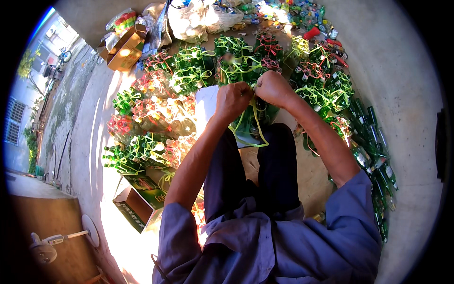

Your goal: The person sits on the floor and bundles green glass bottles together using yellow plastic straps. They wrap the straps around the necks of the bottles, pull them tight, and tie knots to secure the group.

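My left hand [235, 100] and my right hand [275, 89] are raised close together in front of my knees, both closed in fists. A yellow-green strap [256, 112] runs from between them, and each fist grips part of it. Its slack loop hangs down toward my lap. Directly under my hands stand green glass bottles [243, 122], partly hidden by my fists and the strap. A white board [204, 102] shows beside my left wrist. Just beyond my hands are strapped bundles of green bottles [232, 47].
Clear bottles [153, 111] bundled with red straps stand to my left, near an open carton [132, 206]. Loose green bottles [378, 165] lie along my right. White bags [189, 21] and a brown box [125, 49] sit at the back. A pedestal fan [45, 248] is at lower left.
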The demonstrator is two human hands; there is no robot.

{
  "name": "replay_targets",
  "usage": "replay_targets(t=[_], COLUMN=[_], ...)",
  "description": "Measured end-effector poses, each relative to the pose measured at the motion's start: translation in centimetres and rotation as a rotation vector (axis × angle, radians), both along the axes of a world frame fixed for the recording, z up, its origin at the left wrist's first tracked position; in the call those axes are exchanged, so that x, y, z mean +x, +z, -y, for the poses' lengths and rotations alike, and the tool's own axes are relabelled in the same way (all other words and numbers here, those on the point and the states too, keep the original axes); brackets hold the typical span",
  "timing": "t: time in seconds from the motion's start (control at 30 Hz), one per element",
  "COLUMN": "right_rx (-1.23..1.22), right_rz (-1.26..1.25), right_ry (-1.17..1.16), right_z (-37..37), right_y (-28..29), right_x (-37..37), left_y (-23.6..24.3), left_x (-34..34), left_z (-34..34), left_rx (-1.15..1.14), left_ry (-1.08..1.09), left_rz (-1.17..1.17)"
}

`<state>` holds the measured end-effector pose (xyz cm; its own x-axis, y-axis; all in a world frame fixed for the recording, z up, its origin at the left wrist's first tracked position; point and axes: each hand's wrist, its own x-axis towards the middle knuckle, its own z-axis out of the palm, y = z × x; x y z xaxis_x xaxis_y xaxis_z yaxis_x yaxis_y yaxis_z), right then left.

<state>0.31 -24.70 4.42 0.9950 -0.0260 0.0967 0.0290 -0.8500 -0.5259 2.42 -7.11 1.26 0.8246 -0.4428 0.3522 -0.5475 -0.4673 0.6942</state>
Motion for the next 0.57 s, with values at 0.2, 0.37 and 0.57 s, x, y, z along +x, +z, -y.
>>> replay_targets(t=[0.2,0.37,0.57], right_rx=[0.080,0.131,0.527], right_rz=[-0.051,0.010,-0.073], right_ry=[0.040,-0.019,-0.074], right_z=[0.3,0.1,0.6], right_y=[0.7,0.2,-0.4], right_x=[-0.4,-0.7,-0.6], left_y=[0.2,-0.2,0.0], left_x=[-0.1,0.1,-0.1], left_z=[-0.1,-0.2,0.0], left_rx=[-0.021,-0.051,-0.059], left_ry=[-0.015,-0.024,-0.023], left_rz=[-0.050,-0.037,-0.059])
